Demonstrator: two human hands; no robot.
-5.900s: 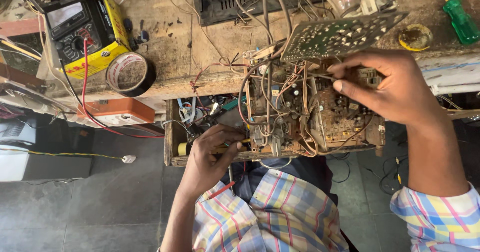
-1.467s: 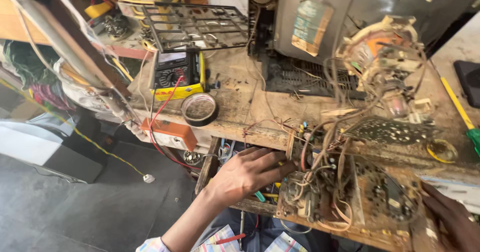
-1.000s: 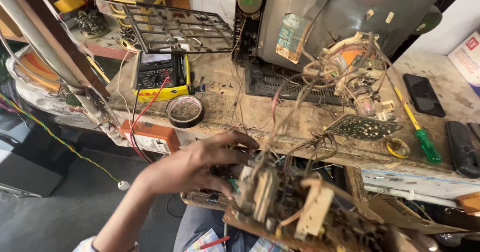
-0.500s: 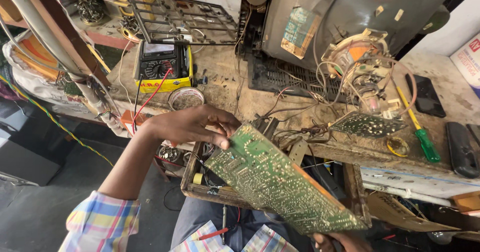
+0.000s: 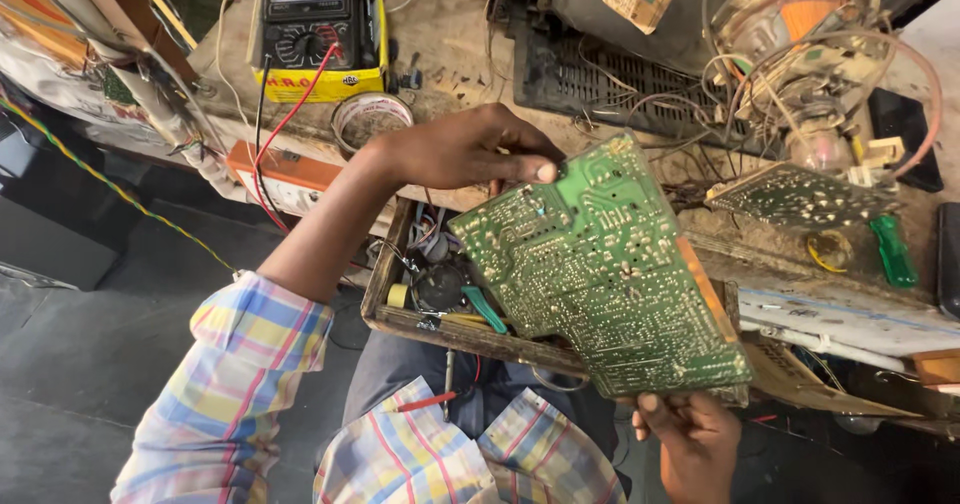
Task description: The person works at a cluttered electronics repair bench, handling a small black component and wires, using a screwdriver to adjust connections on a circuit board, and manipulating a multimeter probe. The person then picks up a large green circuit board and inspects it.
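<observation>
The left hand (image 5: 470, 149) pinches the top edge of a large green circuit board (image 5: 600, 264), thumb on the solder side and the other fingers closed behind it, while the right hand (image 5: 690, 439) grips the board's lower corner from below, thumb pressed on the green face and the rest of the fingers curled underneath, out of sight. The board is held up with its solder side toward the camera, tilted so that it runs from upper left down to lower right, and it hangs in front of the workbench (image 5: 450, 54) edge, above an open wooden drawer (image 5: 385, 299) that holds a roll of yellow tape (image 5: 398, 295), a round black part (image 5: 440, 286) and a green-handled tool (image 5: 484, 309). Behind the left hand, on the bench, lie a yellow multimeter (image 5: 315, 34) with red and black leads and a small round tin (image 5: 370, 119) just beside it. To the right of the board sits a smaller circuit board (image 5: 800, 196) tangled in wires, with a green screwdriver (image 5: 892, 250) near it and a dark phone (image 5: 905, 134) further back. The person's plaid sleeve (image 5: 240, 384) fills the lower left
</observation>
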